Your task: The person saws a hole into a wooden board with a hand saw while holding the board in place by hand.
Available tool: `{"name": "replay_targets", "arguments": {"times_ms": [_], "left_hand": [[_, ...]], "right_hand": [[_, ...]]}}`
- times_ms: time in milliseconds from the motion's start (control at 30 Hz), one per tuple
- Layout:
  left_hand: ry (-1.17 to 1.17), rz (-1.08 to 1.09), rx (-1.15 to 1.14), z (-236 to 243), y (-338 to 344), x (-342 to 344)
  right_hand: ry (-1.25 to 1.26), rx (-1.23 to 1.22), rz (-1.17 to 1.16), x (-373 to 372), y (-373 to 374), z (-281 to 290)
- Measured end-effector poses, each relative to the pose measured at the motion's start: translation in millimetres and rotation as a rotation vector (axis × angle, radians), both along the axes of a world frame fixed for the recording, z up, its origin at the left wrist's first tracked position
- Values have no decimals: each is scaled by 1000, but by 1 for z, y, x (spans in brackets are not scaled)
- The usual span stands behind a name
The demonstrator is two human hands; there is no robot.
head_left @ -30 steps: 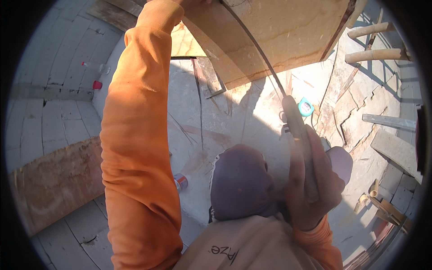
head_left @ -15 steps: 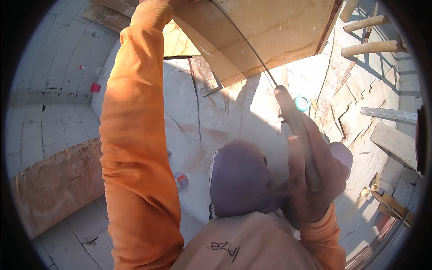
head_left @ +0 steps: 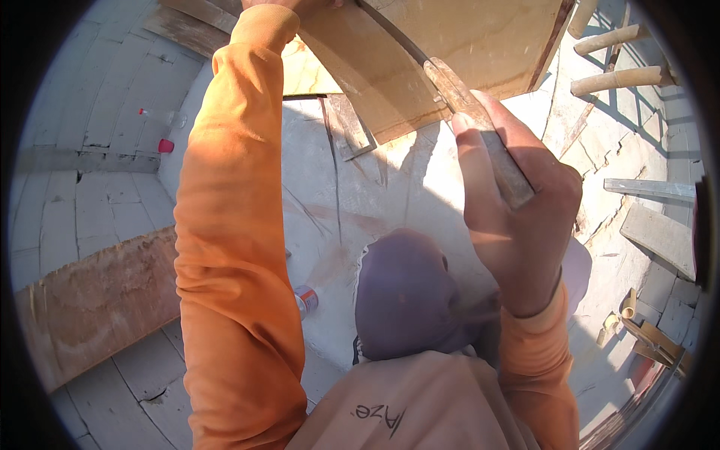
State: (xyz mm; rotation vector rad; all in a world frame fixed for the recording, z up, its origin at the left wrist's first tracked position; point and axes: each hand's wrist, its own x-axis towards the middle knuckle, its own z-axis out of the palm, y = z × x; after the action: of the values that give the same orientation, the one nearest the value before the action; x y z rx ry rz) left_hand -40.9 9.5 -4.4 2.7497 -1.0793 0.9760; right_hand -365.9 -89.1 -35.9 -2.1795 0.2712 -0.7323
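Observation:
A large plywood board [head_left: 480,45] stands tilted at the top of the view. My left arm in an orange sleeve reaches up to it, and my left hand [head_left: 294,6], mostly cut off by the frame, grips the board's left edge. My right hand [head_left: 517,217] is closed around the worn wooden handle [head_left: 480,139] of a hand tool. Its thin, dark metal blade [head_left: 390,31] runs up and to the left across the face of the board. Below my hands is a rounded shape covered in purple cloth [head_left: 409,296].
A red-and-silver can [head_left: 306,298] lies on the pale paved floor. A red cup [head_left: 166,145] and a clear bottle [head_left: 161,116] sit at the far left. A rough wooden plank [head_left: 97,300] lies at the left, round logs [head_left: 615,75] at the upper right, and boards [head_left: 652,189] at the right.
My right hand has risen with the tool toward the board and the camera, and the blade has slid further up the board's face. My left arm has stayed raised.

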Motion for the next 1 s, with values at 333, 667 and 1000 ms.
{"name": "replay_targets", "arguments": {"times_ms": [333,667,1000], "left_hand": [[47,47,16,-3,-6,-22],[65,-3,-8,0,6,-33],[109,91,34,4,-9,-13]], "right_hand": [[-3,-116,-82,-18,10,-1],[-163,-137,-73,-24,15,-25],[-287,-42,-111,5,10,-108]]}}
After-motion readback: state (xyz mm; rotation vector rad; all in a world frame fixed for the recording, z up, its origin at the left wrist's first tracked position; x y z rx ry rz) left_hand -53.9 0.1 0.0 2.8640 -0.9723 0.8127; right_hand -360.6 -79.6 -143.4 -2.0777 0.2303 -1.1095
